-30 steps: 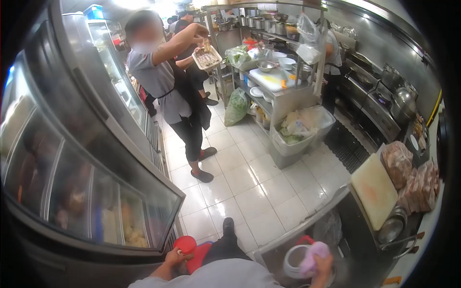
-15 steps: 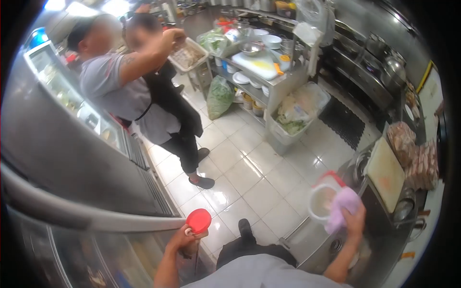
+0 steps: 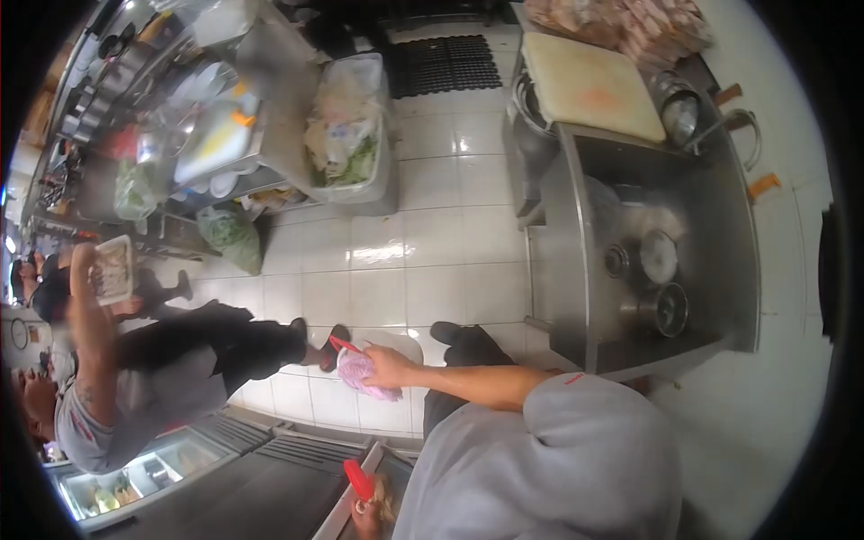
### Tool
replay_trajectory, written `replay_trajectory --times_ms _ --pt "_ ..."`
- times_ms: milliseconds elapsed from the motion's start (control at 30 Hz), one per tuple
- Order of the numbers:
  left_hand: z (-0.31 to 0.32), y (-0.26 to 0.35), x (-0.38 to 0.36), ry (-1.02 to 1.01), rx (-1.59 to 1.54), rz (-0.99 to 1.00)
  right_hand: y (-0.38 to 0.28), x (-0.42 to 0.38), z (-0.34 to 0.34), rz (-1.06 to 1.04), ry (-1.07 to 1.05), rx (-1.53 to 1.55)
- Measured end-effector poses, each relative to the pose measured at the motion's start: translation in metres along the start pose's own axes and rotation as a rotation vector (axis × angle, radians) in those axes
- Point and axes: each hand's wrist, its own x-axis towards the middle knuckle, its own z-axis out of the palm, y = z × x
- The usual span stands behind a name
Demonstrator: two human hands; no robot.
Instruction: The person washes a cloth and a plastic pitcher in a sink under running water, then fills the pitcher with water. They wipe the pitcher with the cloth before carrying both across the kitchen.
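My right hand [image 3: 393,367] is closed on a bunched pink cloth [image 3: 364,373] and a white tub [image 3: 407,347], mostly hidden behind the hand and forearm. A strip of red [image 3: 342,344] shows by the fingers; I cannot make out its full shape. Lower down, beside the steel unit's edge, my left hand [image 3: 364,517] grips a round red plastic lid [image 3: 359,479], now seen nearly edge-on. A ring shows on one finger of that hand.
At right is a steel sink [image 3: 562,270] with metal pots, below a white cutting board [image 3: 594,88]. A bin of greens [image 3: 382,171] stands at the upper middle. A co-worker [image 3: 153,378] at left has a raised arm near a white basket [image 3: 115,270]. A refrigerated unit [image 3: 270,477] lines the bottom.
The view has swung toward the right. My right hand has brought the tub and cloth from the sink side across my body, closer to my left hand. The red lid has tilted from face-on to edge-on.
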Motion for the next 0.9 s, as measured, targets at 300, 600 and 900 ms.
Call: replay_trajectory --times_ms 300,600,900 --pt "-0.041 -0.029 -0.046 0.218 -0.186 -0.155 -0.043 0.046 0.036 -0.096 -0.394 -0.095" --pt "-0.108 -0.134 -0.057 0.334 -0.523 -0.146 -0.029 0.075 0.120 -0.267 -0.562 -0.348" --pt "-0.123 -0.142 -0.064 0.429 -0.730 -0.294 -0.092 0.167 0.229 -0.134 -0.637 -0.469"
